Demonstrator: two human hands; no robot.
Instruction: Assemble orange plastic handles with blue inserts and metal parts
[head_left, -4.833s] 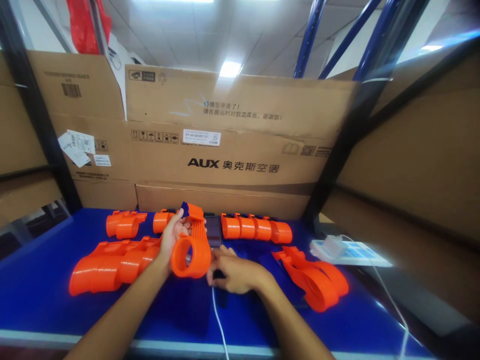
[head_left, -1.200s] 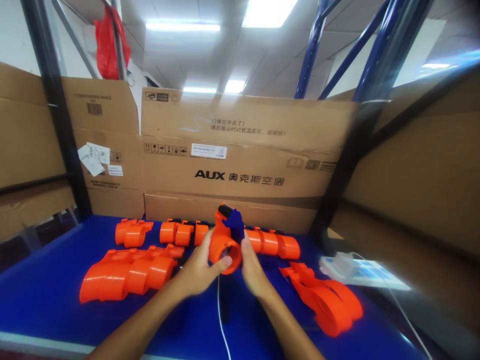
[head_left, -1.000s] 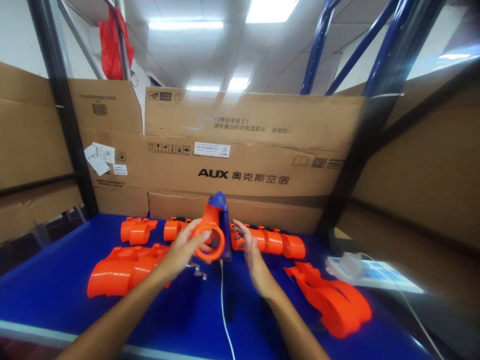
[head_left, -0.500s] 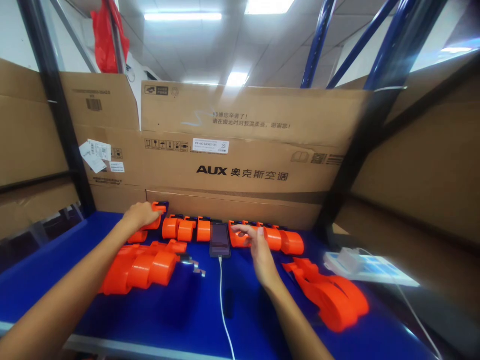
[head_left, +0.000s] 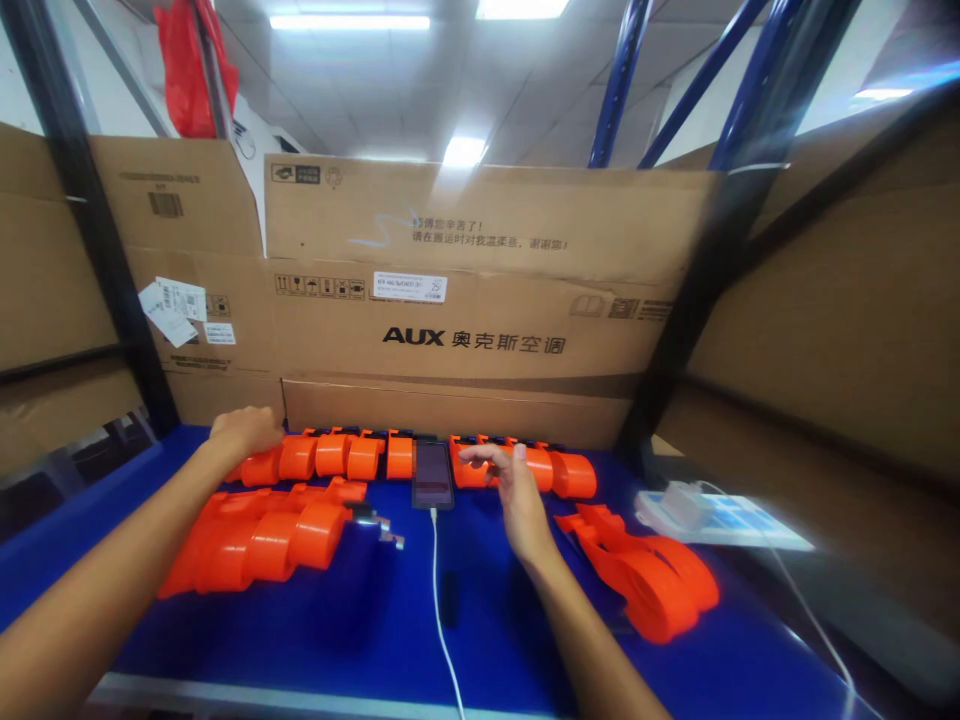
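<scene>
My left hand (head_left: 247,432) is closed at the left end of a back row of orange round plastic pieces (head_left: 331,455) that look like tape dispensers. Its fingertips are hidden, so what they hold, if anything, does not show. My right hand (head_left: 519,505) hovers by the right part of that row, at an orange piece (head_left: 466,472), with its fingers apart and nothing in them. Between the hands a phone (head_left: 433,474) leans upright, with a white cable (head_left: 439,590) plugged into its lower edge.
A front stack of orange pieces (head_left: 259,545) lies left, with small metal parts (head_left: 386,530) at its end. More orange pieces (head_left: 652,580) lie right, near a power strip (head_left: 739,520). A cardboard wall (head_left: 480,395) backs the blue table (head_left: 360,630); dark posts (head_left: 667,350) flank it.
My left hand has moved left along the back row, away from the orange piece it was on, which now sits in line. The right hand stays by its piece. The view has shifted slightly.
</scene>
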